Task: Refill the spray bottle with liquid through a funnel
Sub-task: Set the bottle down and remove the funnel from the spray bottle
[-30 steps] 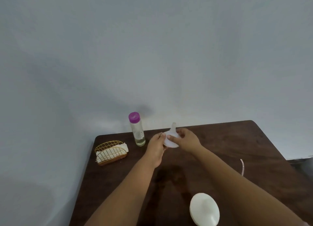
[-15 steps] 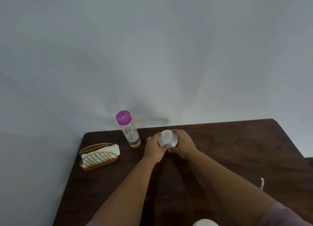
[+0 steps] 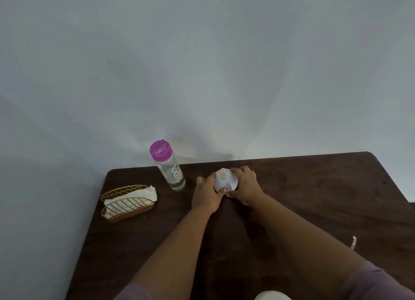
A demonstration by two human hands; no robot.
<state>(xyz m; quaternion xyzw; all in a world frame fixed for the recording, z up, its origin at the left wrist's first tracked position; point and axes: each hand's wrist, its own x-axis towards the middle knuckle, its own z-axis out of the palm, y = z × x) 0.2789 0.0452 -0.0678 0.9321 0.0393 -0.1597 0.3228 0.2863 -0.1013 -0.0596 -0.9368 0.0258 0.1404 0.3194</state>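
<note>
Both hands, left (image 3: 207, 193) and right (image 3: 246, 186), pinch the white funnel (image 3: 225, 181) spout-up near the table's (image 3: 314, 187) back edge; it looks light, stiff and probably slick, so I'd grip the wide rim.

funnel (image 3: 225, 181): white plastic, wide mouth down, narrow spout up, far-centre of table (image 3: 314, 198), held between both hands | bottle (image 3: 170, 167): clear, purple cap on, upright, a little liquid at its base, just left of funnel
</note>
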